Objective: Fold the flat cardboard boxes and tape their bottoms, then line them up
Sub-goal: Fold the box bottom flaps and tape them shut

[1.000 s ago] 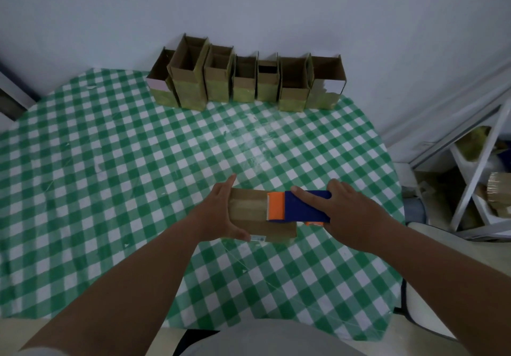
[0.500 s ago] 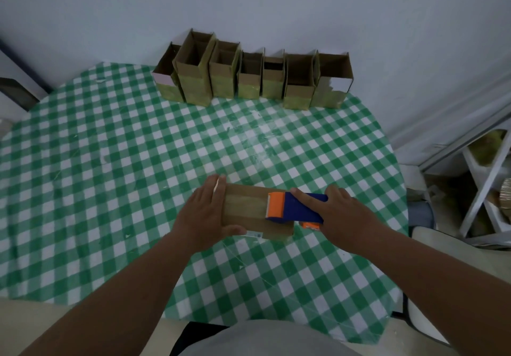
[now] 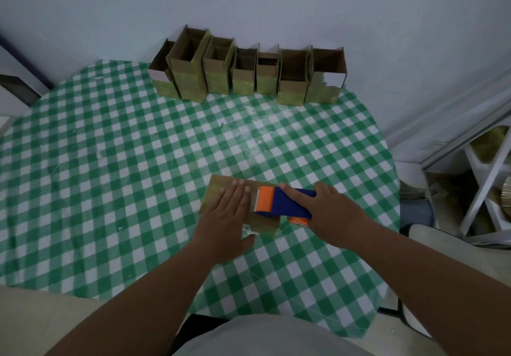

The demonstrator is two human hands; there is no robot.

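The left hand (image 3: 226, 221) has slid flat onto the box (image 3: 218, 194), fingers straight, pressing it on the counter (image 3: 110, 162); the right hand (image 3: 336, 214) is gripping the tape dispenser (image 3: 282, 203) against it.

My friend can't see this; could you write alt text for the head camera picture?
A person's left hand presses a cardboard box flat on a green checked table while the right hand grips a blue-and-orange tape dispenser on it. Seven folded boxes line the wall behind.
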